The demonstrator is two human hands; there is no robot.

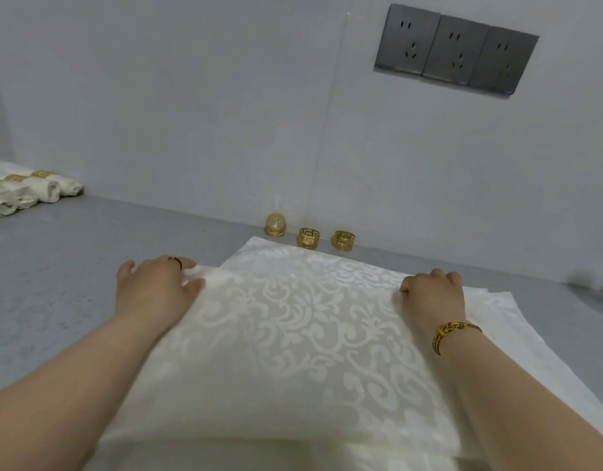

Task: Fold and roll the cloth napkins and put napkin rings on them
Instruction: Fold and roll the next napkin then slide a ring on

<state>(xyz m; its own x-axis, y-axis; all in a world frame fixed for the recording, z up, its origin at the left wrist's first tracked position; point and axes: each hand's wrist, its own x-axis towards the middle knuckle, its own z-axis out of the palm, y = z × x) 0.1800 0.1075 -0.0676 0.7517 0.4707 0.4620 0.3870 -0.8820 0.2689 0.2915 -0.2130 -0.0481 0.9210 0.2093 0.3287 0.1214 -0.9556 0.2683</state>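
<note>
A white damask cloth napkin (286, 334) lies on the grey counter, its near half lifted and carried over the lower layer. My left hand (154, 287) pinches the napkin's far left corner. My right hand (432, 294), with a yellow bracelet on the wrist, grips the far right corner with curled fingers. Three gold napkin rings (308, 237) stand in a row just beyond the napkin, against the wall.
Several rolled napkins with gold rings (25, 192) lie at the far left of the grey counter (55, 266). More white cloth (517, 321) lies beneath the napkin and shows on the right. The white wall carries three grey power sockets (456, 51).
</note>
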